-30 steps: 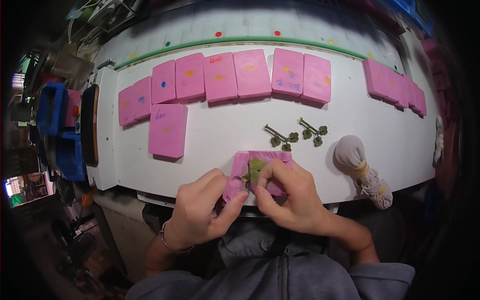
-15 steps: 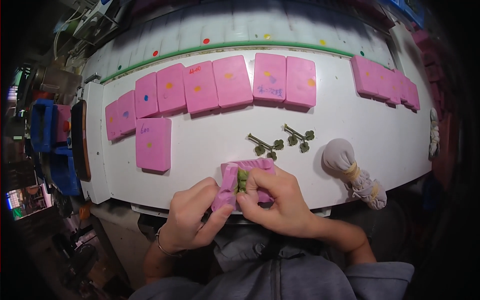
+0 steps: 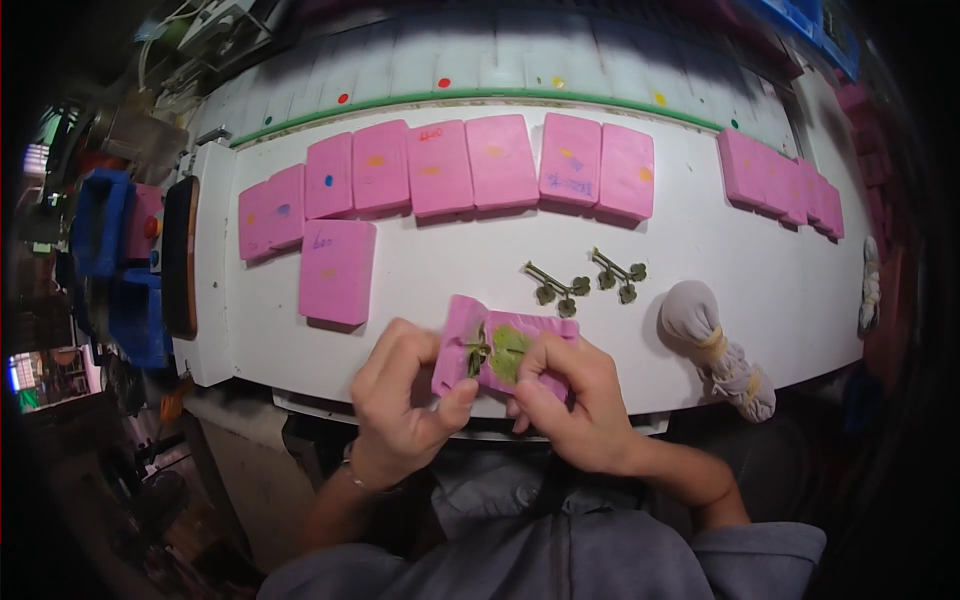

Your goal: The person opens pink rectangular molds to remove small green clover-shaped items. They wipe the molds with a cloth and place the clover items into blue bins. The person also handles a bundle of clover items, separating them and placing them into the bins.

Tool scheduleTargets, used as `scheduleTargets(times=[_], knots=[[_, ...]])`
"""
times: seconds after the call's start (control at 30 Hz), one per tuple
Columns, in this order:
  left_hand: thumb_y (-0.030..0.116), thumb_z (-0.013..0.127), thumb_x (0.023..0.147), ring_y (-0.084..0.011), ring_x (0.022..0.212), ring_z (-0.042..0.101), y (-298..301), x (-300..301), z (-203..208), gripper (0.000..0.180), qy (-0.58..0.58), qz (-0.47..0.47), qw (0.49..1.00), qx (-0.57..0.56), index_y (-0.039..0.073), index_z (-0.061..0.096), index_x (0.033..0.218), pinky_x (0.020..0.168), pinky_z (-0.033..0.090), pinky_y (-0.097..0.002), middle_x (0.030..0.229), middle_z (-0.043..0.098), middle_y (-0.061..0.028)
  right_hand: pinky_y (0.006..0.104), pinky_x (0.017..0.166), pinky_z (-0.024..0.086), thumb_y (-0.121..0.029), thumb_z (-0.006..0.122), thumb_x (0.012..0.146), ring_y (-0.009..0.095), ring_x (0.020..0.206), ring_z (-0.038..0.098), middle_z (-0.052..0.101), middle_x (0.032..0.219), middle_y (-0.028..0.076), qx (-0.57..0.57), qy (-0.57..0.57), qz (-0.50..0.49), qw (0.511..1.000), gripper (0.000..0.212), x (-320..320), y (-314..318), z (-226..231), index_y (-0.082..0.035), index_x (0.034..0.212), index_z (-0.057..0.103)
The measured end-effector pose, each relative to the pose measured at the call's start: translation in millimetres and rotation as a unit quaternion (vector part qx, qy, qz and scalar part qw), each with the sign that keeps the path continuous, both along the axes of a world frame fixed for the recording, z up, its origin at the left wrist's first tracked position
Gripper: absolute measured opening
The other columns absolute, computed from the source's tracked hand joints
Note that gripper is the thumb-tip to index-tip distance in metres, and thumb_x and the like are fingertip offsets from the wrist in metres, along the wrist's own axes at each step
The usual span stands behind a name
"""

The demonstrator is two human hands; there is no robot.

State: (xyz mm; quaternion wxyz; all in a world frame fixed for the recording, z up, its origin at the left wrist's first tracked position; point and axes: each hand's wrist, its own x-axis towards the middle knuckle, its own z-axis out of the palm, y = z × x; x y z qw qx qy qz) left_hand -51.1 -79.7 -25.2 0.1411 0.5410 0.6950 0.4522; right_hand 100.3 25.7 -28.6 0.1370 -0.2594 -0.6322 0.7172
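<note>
In the head view, a green sprig (image 3: 477,352) is seen in the split pink block (image 3: 457,338), between the two grips, its long axis seemingly pointed away from the body. It is set nearer the left hand (image 3: 403,396), just beyond that thumb; the block's left part is clasped there. By the right hand (image 3: 578,398) the right part is pinched, fingertips curled in beside a pale green patch (image 3: 509,352).

white worktable (image 3: 450,250), green strip (image 3: 480,96) along far edge, pale panels (image 3: 500,62) beyond, dim surroundings
</note>
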Motion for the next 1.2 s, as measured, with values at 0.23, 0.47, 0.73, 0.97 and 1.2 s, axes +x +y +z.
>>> scheduleTargets(times=[0.23, 0.47, 0.73, 0.97, 1.2], knots=[[0.075, 0.034, 0.079, -0.0260, 0.092, 0.058, 24, 46, -20, 0.090, -0.552, 0.090, 0.817, 0.144, -0.006, 0.043, 0.116, 0.086, 0.047, -0.0395, 0.096, 0.053, -0.0142, 0.0223, 0.057, 0.048, -0.008, 0.041, 0.094, 0.011, 0.063, 0.059, 0.058, 0.074, 0.007, -0.127, 0.116, 0.011, 0.985, 0.014, 3, -34, 9, 0.002, 0.090, 0.051], [0.072, 0.017, 0.085, -0.0216, 0.064, 0.056, 15, 25, -6, 0.085, -0.743, -0.047, 0.661, 0.096, -0.001, 0.038, 0.124, 0.066, 0.051, -0.0371, 0.077, 0.054, -0.0135, 0.0222, 0.049, 0.041, -0.013, 0.044, 0.094, 0.008, 0.049, 0.048, 0.053, 0.062, 0.002, 0.062, 0.033, -0.039, 0.997, 0.022, 23, 16, 43, 0.001, 0.106, 0.055], [0.078, 0.030, 0.074, -0.0147, 0.061, 0.055, 22, 38, 23, 0.102, -0.635, -0.146, 0.758, 0.033, 0.008, 0.006, 0.144, 0.053, 0.048, -0.0275, 0.076, 0.055, -0.0108, 0.0201, 0.046, 0.044, -0.025, 0.035, 0.099, 0.012, 0.047, 0.053, 0.054, 0.077, 0.008, -0.126, 0.070, 0.038, 0.989, 0.035, -12, 24, 39, 0.004, 0.092, 0.053], [0.071, 0.032, 0.081, -0.0131, 0.056, 0.053, 24, 34, 16, 0.077, -0.613, -0.176, 0.768, 0.048, 0.006, 0.030, 0.123, 0.050, 0.047, -0.0255, 0.072, 0.053, -0.0102, 0.0232, 0.038, 0.046, -0.032, 0.030, 0.100, 0.014, 0.040, 0.053, 0.052, 0.053, 0.007, -0.232, 0.023, 0.022, 0.972, 0.039, -12, 17, 34, 0.002, 0.097, 0.049], [0.057, 0.014, 0.094, -0.0151, 0.057, 0.049, 25, 31, 23, 0.056, -0.594, -0.032, 0.803, 0.047, 0.007, 0.036, 0.106, 0.054, 0.045, -0.0292, 0.066, 0.051, -0.0088, 0.0254, 0.059, 0.043, -0.005, 0.050, 0.091, 0.015, 0.063, 0.052, 0.057, 0.075, 0.008, 0.311, 0.105, -0.131, 0.936, 0.020, 10, -2, 32, 0.002, 0.106, 0.061]])
